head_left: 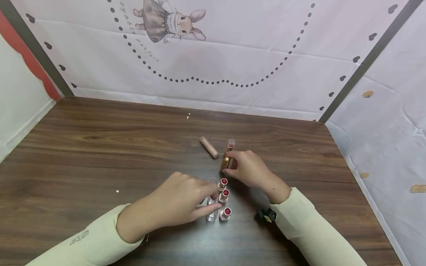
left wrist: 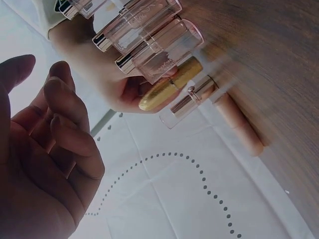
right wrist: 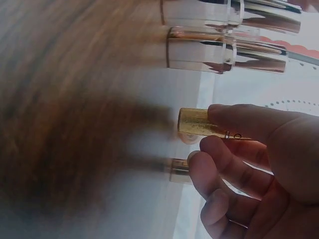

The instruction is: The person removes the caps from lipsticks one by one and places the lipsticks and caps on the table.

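My right hand (head_left: 251, 168) pinches a gold lipstick tube (right wrist: 194, 122) between thumb and fingers, upright and close over the table. Just beyond it stands a clear-capped lipstick (head_left: 230, 145), partly covered by the hand in the right wrist view. My left hand (head_left: 176, 201) hovers over clear cases (head_left: 212, 216), its fingers loosely bent. Nothing shows between those fingers in the left wrist view. Beside its fingertips, several clear lipsticks with metallic collars stand in a row; the nearest (head_left: 225, 213) shows a dark red top. A pinkish tube (head_left: 209, 147) lies on its side farther back.
The brown wood-grain table (head_left: 100, 159) runs back to a white cloth wall (head_left: 233, 48) with a rabbit print. Another cloth (head_left: 376, 111) hangs at the right. Small white scraps (head_left: 188, 116) lie near the back, with one more (head_left: 117, 191) at the left.
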`<state>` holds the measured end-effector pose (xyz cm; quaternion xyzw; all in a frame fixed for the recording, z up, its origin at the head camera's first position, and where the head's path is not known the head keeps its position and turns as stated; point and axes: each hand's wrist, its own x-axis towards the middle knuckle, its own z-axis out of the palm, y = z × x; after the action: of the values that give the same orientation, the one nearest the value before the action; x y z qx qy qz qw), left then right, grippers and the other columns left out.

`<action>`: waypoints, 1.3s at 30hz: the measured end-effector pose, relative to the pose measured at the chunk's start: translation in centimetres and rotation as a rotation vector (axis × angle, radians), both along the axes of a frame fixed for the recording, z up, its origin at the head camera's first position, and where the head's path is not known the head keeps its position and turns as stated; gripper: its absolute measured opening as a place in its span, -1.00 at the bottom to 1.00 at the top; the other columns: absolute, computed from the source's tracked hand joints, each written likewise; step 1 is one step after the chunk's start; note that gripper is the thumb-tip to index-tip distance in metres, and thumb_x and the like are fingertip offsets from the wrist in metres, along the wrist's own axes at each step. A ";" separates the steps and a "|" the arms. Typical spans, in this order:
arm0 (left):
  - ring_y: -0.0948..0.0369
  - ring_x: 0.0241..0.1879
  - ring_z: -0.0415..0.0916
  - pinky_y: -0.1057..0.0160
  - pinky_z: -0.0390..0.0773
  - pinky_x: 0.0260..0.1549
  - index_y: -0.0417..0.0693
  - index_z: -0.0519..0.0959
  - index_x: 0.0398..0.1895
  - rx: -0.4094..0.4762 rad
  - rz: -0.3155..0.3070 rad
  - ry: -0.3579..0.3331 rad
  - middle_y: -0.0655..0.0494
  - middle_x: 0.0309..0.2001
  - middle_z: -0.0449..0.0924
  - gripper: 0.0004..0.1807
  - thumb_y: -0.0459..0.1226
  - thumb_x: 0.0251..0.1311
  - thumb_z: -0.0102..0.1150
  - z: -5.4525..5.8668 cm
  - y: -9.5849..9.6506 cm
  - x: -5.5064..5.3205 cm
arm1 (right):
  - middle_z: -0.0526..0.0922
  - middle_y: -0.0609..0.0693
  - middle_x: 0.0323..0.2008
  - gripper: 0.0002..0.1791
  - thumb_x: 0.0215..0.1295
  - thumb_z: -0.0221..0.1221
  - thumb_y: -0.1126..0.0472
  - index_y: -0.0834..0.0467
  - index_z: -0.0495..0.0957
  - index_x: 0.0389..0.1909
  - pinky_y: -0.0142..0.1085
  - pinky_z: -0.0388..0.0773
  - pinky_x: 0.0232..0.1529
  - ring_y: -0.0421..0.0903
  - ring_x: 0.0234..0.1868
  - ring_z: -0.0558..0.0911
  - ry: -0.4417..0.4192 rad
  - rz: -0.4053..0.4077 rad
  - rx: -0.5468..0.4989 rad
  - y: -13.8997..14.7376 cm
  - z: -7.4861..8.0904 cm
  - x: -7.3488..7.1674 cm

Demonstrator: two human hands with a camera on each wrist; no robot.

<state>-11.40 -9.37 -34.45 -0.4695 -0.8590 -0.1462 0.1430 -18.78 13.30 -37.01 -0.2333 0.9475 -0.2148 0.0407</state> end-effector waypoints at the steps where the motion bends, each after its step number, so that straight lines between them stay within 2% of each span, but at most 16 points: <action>1: 0.49 -0.71 0.16 0.43 0.09 -0.70 0.23 0.56 -0.45 0.003 0.001 -0.002 0.48 -0.65 0.38 -0.75 0.09 0.26 0.23 0.0 0.0 0.0 | 0.60 -0.16 -0.59 -0.81 0.16 0.43 0.12 0.04 0.61 -0.28 -0.40 0.40 -0.56 -0.30 -0.61 0.48 0.003 -0.005 -0.008 0.1 0.1 0.1; 10: 0.50 -0.70 0.21 0.45 0.16 -0.71 0.22 0.56 -0.44 0.027 0.000 0.004 0.50 -0.61 0.48 -0.81 0.02 0.24 0.27 -0.3 0.2 -0.3 | 0.69 -0.18 -0.38 -0.84 0.13 0.44 0.12 -0.05 0.65 -0.30 -0.36 0.48 -0.41 -0.23 -0.43 0.61 0.053 -0.019 -0.064 0.5 1.0 1.6; 17: 0.51 -0.71 0.19 0.42 0.17 -0.71 0.24 0.56 -0.45 0.082 0.051 0.049 0.45 -0.67 0.42 -0.82 0.00 0.20 0.31 -0.1 0.1 -0.7 | 0.68 -0.26 -0.47 -0.83 0.12 0.38 0.18 -0.10 0.62 -0.30 -0.41 0.46 -0.56 -0.35 -0.60 0.53 0.067 -0.065 -0.109 1.0 2.3 3.2; 21: 0.50 -0.71 0.19 0.43 0.16 -0.71 0.22 0.56 -0.44 0.117 0.094 0.064 0.45 -0.65 0.42 -0.82 0.00 0.18 0.33 0.0 0.1 -0.7 | 0.72 -0.28 -0.41 -0.80 0.12 0.38 0.23 -0.08 0.63 -0.25 -0.43 0.48 -0.54 -0.35 -0.56 0.56 0.066 -0.037 -0.134 0.9 3.0 4.2; 27: 0.42 -0.69 0.38 0.43 0.23 -0.72 0.14 0.58 -0.35 0.185 0.152 0.121 0.39 -0.57 0.55 -0.76 0.00 0.09 0.41 0.0 -0.1 -0.8 | 0.69 -0.30 -0.45 -0.79 0.14 0.36 0.23 -0.06 0.63 -0.21 -0.45 0.46 -0.58 -0.35 -0.59 0.55 0.078 0.019 -0.130 0.3 3.8 5.3; 31: 0.41 -0.71 0.35 0.47 0.18 -0.72 0.09 0.57 -0.24 0.226 0.155 0.131 0.34 -0.51 0.57 -0.66 0.00 0.03 0.46 0.0 0.0 -0.7 | 0.66 -0.30 -0.47 -0.78 0.12 0.36 0.22 -0.07 0.63 -0.21 -0.47 0.45 -0.58 -0.39 -0.59 0.52 0.100 0.047 -0.128 0.1 4.0 5.9; 39: 0.42 -0.72 0.34 0.49 0.15 -0.74 0.03 0.54 0.01 0.299 0.136 0.152 0.28 -0.41 0.61 -0.50 -0.03 0.04 0.47 0.1 0.4 -0.8 | 0.67 -0.29 -0.40 -0.77 0.13 0.36 0.25 -0.05 0.64 -0.19 -0.50 0.43 -0.56 -0.38 -0.58 0.50 0.165 0.104 -0.152 0.2 4.5 6.9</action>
<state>-12.16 -8.93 -34.39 -0.3936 -0.8441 -0.2262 0.2853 -11.93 13.48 -32.52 -0.3013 0.9152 -0.2638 -0.0444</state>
